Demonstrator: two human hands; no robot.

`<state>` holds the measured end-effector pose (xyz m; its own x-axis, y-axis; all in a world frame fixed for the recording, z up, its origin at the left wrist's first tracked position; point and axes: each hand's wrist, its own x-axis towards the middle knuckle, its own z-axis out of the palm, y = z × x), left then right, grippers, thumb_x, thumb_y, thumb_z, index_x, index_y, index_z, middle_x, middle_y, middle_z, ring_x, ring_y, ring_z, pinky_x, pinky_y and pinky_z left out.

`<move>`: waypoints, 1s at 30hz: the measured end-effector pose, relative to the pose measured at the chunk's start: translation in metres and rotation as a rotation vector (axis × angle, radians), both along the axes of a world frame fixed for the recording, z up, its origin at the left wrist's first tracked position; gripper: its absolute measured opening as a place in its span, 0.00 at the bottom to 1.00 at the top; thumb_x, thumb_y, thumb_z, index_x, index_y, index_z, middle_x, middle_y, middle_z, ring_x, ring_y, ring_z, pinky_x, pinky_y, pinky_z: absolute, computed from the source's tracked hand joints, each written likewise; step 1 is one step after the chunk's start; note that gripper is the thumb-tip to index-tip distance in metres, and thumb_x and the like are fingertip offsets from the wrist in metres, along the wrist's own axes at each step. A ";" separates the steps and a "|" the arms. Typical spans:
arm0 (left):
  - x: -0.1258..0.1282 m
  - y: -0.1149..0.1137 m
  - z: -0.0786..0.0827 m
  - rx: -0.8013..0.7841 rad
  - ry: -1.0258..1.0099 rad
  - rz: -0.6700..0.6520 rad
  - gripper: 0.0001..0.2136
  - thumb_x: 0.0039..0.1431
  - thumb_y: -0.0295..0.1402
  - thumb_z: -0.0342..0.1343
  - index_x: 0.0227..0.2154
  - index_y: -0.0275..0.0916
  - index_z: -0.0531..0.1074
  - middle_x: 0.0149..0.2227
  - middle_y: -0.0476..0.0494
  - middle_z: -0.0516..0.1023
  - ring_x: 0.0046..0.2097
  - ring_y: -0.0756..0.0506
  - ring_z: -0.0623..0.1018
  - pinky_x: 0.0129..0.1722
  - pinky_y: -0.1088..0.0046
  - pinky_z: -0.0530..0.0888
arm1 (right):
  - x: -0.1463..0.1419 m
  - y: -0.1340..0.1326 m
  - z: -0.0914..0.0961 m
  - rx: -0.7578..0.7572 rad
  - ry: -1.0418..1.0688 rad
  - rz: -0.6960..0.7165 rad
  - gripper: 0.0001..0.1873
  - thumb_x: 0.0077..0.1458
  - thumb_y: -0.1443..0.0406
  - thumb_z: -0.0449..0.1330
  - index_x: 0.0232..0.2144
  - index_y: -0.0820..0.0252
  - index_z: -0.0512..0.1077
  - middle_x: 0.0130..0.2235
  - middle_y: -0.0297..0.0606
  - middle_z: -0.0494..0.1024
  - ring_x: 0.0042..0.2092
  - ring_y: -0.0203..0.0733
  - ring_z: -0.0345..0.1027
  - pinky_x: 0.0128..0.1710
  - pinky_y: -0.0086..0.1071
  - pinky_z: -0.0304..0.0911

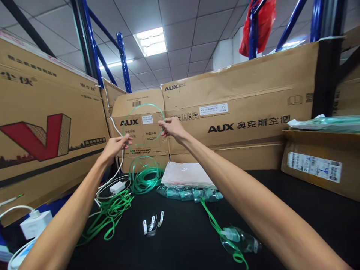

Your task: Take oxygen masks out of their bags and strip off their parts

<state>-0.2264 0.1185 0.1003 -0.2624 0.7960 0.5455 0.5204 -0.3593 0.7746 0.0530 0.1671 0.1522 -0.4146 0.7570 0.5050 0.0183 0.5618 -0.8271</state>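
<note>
Both my arms reach forward over a black table (281, 210). My left hand (116, 145) and my right hand (171, 128) each pinch a thin green transparent tube (142, 105), which arcs in a loop between them in front of the cartons. The tube runs down from my left hand to a coil of the same tubing (144, 176) lying on the table. Closer to me, a clear oxygen mask (239, 240) with a green strap rests on the table under my right forearm.
Large AUX cardboard cartons (239, 112) wall in the back and left. A stack of clear plastic bags (185, 174) sits by several tube connectors. Green straps (109, 215), three small white clips (152, 224) and white chargers with cables (36, 223) lie at left. A carton (317, 165) stands at right.
</note>
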 end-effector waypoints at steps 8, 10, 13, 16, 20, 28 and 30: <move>0.036 -0.006 0.033 0.282 -0.113 -0.071 0.22 0.65 0.50 0.61 0.38 0.30 0.80 0.33 0.42 0.81 0.29 0.52 0.78 0.36 0.75 0.78 | -0.030 -0.014 -0.042 -0.044 -0.366 0.186 0.16 0.67 0.60 0.62 0.53 0.61 0.73 0.52 0.42 0.78 0.46 0.45 0.76 0.45 0.43 0.75; 0.041 -0.008 0.033 0.313 -0.130 -0.079 0.23 0.64 0.51 0.60 0.39 0.31 0.80 0.34 0.43 0.81 0.30 0.52 0.79 0.36 0.75 0.78 | -0.042 -0.017 -0.048 -0.037 -0.419 0.208 0.15 0.67 0.60 0.63 0.52 0.61 0.73 0.50 0.42 0.78 0.45 0.44 0.77 0.43 0.42 0.76; 0.040 -0.011 0.031 0.335 -0.136 -0.064 0.24 0.64 0.53 0.58 0.41 0.32 0.79 0.35 0.43 0.80 0.31 0.51 0.79 0.35 0.76 0.77 | -0.052 -0.017 -0.048 -0.022 -0.465 0.190 0.15 0.67 0.60 0.63 0.52 0.62 0.73 0.49 0.41 0.78 0.43 0.43 0.77 0.41 0.40 0.76; 0.034 -0.015 0.026 0.296 -0.094 -0.042 0.29 0.62 0.59 0.55 0.41 0.32 0.78 0.37 0.40 0.81 0.32 0.50 0.78 0.36 0.75 0.76 | -0.048 -0.013 -0.038 -0.002 -0.461 0.125 0.16 0.67 0.60 0.63 0.53 0.61 0.73 0.52 0.42 0.78 0.46 0.45 0.76 0.45 0.43 0.76; 0.032 -0.024 0.011 0.105 0.074 -0.078 0.37 0.52 0.67 0.57 0.44 0.33 0.79 0.45 0.33 0.82 0.36 0.45 0.80 0.37 0.70 0.76 | -0.031 -0.006 -0.021 0.034 -0.377 0.025 0.18 0.67 0.60 0.63 0.55 0.61 0.72 0.54 0.44 0.76 0.50 0.48 0.75 0.48 0.46 0.74; 0.080 -0.039 -0.026 -0.301 0.609 -0.210 0.33 0.53 0.64 0.59 0.50 0.43 0.81 0.50 0.41 0.84 0.42 0.39 0.81 0.44 0.67 0.73 | -0.018 -0.002 -0.011 0.048 -0.139 -0.065 0.18 0.67 0.59 0.62 0.55 0.60 0.72 0.54 0.43 0.77 0.49 0.47 0.76 0.47 0.46 0.74; 0.096 -0.044 -0.039 -0.311 0.711 -0.194 0.31 0.52 0.61 0.62 0.51 0.44 0.80 0.49 0.42 0.84 0.44 0.39 0.81 0.44 0.68 0.72 | -0.020 0.000 -0.012 0.036 -0.100 -0.059 0.18 0.67 0.59 0.62 0.55 0.60 0.72 0.54 0.43 0.77 0.49 0.47 0.76 0.47 0.46 0.74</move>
